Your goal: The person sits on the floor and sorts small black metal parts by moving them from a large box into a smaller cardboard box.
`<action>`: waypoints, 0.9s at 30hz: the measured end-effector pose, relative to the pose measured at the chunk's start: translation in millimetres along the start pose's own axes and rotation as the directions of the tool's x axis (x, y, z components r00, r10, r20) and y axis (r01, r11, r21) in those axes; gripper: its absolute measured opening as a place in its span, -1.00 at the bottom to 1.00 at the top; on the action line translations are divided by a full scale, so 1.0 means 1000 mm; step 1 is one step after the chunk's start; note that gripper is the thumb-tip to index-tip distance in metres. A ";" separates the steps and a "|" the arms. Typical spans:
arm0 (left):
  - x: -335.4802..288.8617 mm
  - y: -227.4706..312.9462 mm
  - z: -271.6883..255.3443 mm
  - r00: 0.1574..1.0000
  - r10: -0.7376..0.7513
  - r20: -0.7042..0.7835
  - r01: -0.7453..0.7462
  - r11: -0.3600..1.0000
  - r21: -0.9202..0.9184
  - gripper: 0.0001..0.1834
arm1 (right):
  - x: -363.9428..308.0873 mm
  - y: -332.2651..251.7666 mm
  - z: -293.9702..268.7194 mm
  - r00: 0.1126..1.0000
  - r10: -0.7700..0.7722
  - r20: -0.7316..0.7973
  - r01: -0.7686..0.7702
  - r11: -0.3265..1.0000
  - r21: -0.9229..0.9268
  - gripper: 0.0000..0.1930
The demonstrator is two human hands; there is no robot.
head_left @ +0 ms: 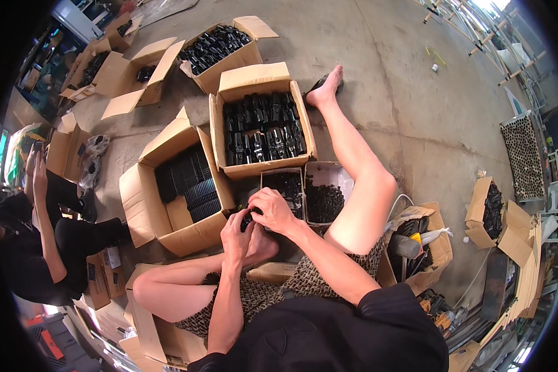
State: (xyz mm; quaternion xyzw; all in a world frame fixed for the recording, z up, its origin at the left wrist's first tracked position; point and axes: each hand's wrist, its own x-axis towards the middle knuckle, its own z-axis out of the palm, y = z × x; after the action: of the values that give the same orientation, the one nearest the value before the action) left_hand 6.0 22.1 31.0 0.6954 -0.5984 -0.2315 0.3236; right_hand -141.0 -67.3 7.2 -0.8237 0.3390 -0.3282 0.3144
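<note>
A small black plastic part (pixel 248 218) sits pinched between both hands, just above the person's bare foot and in front of two small cartons on the concrete floor (pixel 415 105). The left hand (pixel 237 234) is curled closed around its lower side, and the right hand (pixel 273 209) is folded over the top, fingers bent down onto it; most of the piece is hidden, so its exact shape cannot be told. It looks light and rigid, probably smooth moulded plastic, so a fingertip pinch on its sides should hold it better than a loose palm grip (a slick little piece would slip easily). Just beyond the hands stand a small carton of black parts (pixel 286 186) and beside it a second small carton (pixel 326 197) heaped with tiny black pieces. Further out, a large open cardboard box (pixel 263 127) holds rows of glossy black components, and to its left another box (pixel 183 180) holds stacked flat black pieces. More open boxes with black parts lie farther back (pixel 220 46). At the left edge another person in dark clothes (pixel 37 235) sits on the floor, hands raised.
</note>
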 end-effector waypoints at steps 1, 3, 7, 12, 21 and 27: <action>-0.001 0.000 0.002 1.000 0.003 -0.024 -0.004 1.000 -0.006 -0.59 | -0.001 0.002 0.003 0.998 0.046 0.044 -0.046 0.999 0.000 -0.80; -0.001 -0.001 0.003 0.997 0.009 -0.078 -0.010 1.000 -0.014 -0.62 | 0.000 0.012 0.005 0.969 0.146 0.198 -0.162 0.985 0.065 -0.73; 0.000 -0.004 0.000 0.996 -0.014 -0.092 0.004 0.995 -0.103 -0.67 | 0.002 0.030 -0.001 0.882 0.409 0.233 -0.470 0.775 0.423 -0.66; 0.009 0.005 -0.002 0.982 -0.151 -0.111 0.104 0.933 -0.344 -0.70 | -0.009 0.054 0.014 0.552 0.645 0.528 -0.764 0.137 0.631 -0.67; 0.010 -0.005 0.003 0.951 -0.309 -0.008 0.211 0.667 -0.715 -0.66 | -0.008 0.020 0.018 0.561 0.540 0.628 -0.660 -0.166 0.733 -0.74; 0.011 -0.005 0.010 0.909 -0.403 -0.111 0.184 0.625 -0.759 -0.66 | -0.009 0.020 0.026 0.668 0.448 0.594 -0.553 -0.234 0.799 -0.76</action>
State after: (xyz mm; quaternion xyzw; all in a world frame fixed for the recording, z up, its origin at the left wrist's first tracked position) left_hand 4.0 10.1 21.7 0.6201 -0.2818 -0.4044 0.6104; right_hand -133.4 -64.3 -25.8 -0.1724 0.3102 -0.2712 0.8947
